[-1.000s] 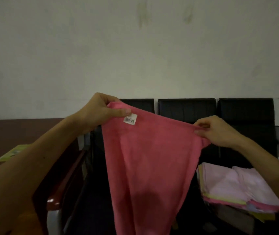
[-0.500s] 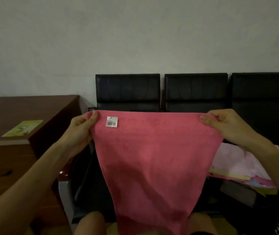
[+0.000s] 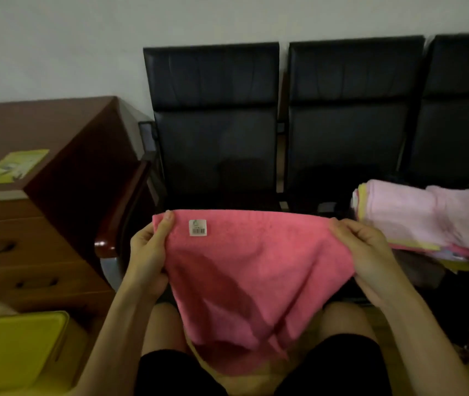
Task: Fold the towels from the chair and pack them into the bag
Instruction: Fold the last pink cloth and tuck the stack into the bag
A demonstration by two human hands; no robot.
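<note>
A pink towel (image 3: 250, 270) with a white barcode tag (image 3: 197, 227) hangs spread in front of me, its lower end draped over my lap. My left hand (image 3: 149, 252) pinches its top left corner. My right hand (image 3: 361, 252) pinches the top right corner. A pile of light pink and yellow towels (image 3: 427, 221) lies on the black chair seat (image 3: 341, 190) to the right. A yellow bag (image 3: 13, 350) sits at the lower left.
A row of black chairs (image 3: 216, 124) stands against the white wall. A brown wooden desk (image 3: 42, 172) with drawers is on the left, a green-yellow booklet (image 3: 13, 167) on top. A wooden armrest (image 3: 122, 212) lies between desk and chair.
Both hands have lowered the pink towel from chest height toward my lap, and the view has tilted down, bringing my legs and the yellow bag into sight.
</note>
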